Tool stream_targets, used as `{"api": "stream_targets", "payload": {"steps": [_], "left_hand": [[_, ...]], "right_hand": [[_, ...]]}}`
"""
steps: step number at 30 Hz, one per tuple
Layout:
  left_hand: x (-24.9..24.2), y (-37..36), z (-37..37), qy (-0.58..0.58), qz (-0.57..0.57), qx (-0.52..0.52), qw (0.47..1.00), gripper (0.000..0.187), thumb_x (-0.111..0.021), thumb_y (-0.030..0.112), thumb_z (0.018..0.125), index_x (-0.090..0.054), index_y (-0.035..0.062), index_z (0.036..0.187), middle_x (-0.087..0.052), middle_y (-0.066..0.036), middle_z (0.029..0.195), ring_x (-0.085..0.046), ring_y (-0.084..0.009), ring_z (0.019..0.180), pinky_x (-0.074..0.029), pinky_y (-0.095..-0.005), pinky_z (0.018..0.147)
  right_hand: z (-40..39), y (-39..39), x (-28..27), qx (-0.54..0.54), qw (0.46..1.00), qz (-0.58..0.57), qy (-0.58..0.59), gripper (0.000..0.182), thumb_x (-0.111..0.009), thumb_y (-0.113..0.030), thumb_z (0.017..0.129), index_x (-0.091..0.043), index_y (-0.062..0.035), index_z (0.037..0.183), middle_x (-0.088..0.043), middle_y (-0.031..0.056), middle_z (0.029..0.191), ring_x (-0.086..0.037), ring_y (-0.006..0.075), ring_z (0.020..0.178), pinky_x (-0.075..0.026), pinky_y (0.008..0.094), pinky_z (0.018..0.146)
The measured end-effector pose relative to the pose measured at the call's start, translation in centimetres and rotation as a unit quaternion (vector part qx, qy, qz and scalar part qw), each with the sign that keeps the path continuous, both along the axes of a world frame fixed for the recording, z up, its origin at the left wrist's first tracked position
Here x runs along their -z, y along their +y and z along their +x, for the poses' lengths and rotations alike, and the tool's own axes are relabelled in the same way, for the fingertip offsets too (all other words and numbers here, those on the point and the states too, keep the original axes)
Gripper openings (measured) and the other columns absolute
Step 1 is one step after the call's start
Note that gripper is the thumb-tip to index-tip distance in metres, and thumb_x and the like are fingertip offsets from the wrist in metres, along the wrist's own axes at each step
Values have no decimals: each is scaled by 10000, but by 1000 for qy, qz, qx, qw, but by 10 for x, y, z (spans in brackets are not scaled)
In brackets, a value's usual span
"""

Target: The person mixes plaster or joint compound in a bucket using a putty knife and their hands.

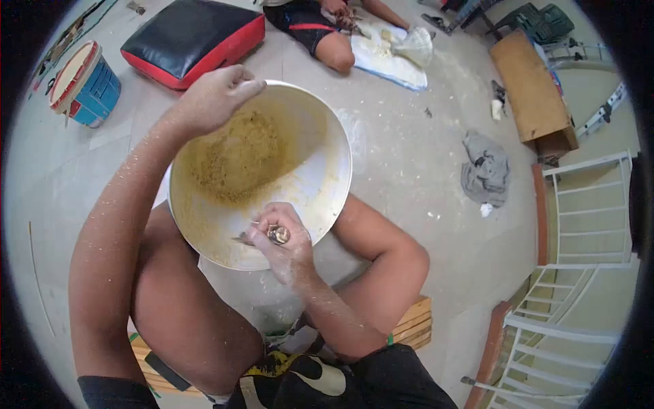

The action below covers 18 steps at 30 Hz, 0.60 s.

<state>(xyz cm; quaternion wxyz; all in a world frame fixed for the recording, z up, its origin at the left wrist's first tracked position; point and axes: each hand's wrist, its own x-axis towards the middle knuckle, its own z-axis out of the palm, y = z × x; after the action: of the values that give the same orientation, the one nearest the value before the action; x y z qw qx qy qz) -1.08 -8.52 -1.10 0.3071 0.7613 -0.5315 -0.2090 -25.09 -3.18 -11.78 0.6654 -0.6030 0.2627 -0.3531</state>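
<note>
Head view: I see left hand gripping far rim of white bowl, tilted between knees; right hand closed around spoon at near rim; yellowish crumbly mix mostly heaped far-left, near wall scraped nearly bare, thin smears remain

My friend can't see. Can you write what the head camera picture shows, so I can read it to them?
A person sitting on a low wooden seat tilts a big white bowl of yellowish crumbs, the left hand gripping the far rim and the right hand holding a spoon at the near rim. Another person sits on the dusty floor beyond, near a red and black cushion.
</note>
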Motion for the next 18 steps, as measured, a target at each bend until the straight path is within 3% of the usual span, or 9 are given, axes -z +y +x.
{"api": "stream_targets", "payload": {"steps": [1, 3, 5, 7, 9, 11, 12, 15, 18], "left_hand": [[-2, -4, -2, -16, 9, -5, 1000, 419, -533, 368, 972, -607, -26, 1096, -650, -142, 1011, -610, -209, 978, -464, -335, 889], [-1, -2, -5, -30, 15, -15, 999, 433, -540, 378, 967, -608, -32, 1087, -653, -156, 1001, -619, -221, 966, -471, -344, 878], [6, -1, -2, -51, -31, -9, 998, 527, -539, 450, 927, -637, -46, 1077, -668, -249, 954, -662, -348, 907, -493, -414, 819], [6, -1, -2, -32, -26, -15, 999, 547, -541, 468, 917, -635, -44, 1087, -667, -259, 943, -661, -370, 897, -495, -430, 811], [5, 0, -3, -53, -22, -17, 998, 547, -548, 469, 908, -642, -46, 1065, -665, -272, 948, -657, -387, 912, -496, -445, 818], [-4, 2, -8, -59, -12, -23, 998, 543, -549, 469, 903, -652, -46, 1040, -665, -276, 943, -655, -392, 916, -495, -451, 825], [-5, 4, -9, -67, 0, -26, 997, 540, -551, 469, 899, -662, -47, 1015, -664, -281, 938, -653, -396, 921, -495, -458, 831], [-2, 2, -5, -100, -4, 1, 995, 554, -541, 481, 917, -639, -53, 1029, -662, -267, 884, -670, -381, 844, -513, -439, 783], [-5, 7, -5, -138, -51, 41, 988, 560, -522, 481, 920, -647, -59, 1004, -654, -293, 913, -661, -406, 872, -507, -464, 792]], "right_hand": [[-4, -10, -1, 0, 1000, -8, -1, 166, -724, -81, 811, -572, -37, 859, -564, 28, 830, -547, 111, 780, -479, 273, 716], [-19, -21, -5, -79, 980, -99, 153, 187, -724, -107, 817, -578, -13, 887, -568, 105, 903, -579, 198, 818, -488, 304, 747], [-24, -25, -12, -89, 974, -100, 183, 210, -723, -137, 819, -600, -6, 927, -576, 134, 928, -594, 254, 852, -489, 340, 772], [-27, -33, -22, -78, 941, -275, 183, 251, -726, -172, 815, -621, 3, 961, -583, 152, 932, -601, 295, 866, -488, 363, 797], [-37, -42, -42, -99, 923, -271, 253, 284, -729, -188, 795, -632, 16, 967, -598, 170, 934, -610, 333, 887, -498, 396, 795], [-43, -54, -53, -192, 851, -293, 391, 256, -694, -167, 790, -647, 19, 959, -613, 194, 933, -619, 369, 867, -507, 436, 796], [-44, -56, -57, -198, 849, -295, 391, 256, -694, -167, 790, -647, 19, 959, -613, 194, 933, -619, 369, 867, -507, 436, 796], [-39, -53, -66, -249, 758, -387, 462, 235, -708, -172, 793, -672, -27, 975, -648, 174, 877, -643, 363, 817, -526, 429, 733], [-23, -50, -53, -344, 581, -423, 604, 287, -583, -270, 850, -684, -63, 1022, -663, 214, 868, -661, 376, 780, -536, 476, 712]]}}
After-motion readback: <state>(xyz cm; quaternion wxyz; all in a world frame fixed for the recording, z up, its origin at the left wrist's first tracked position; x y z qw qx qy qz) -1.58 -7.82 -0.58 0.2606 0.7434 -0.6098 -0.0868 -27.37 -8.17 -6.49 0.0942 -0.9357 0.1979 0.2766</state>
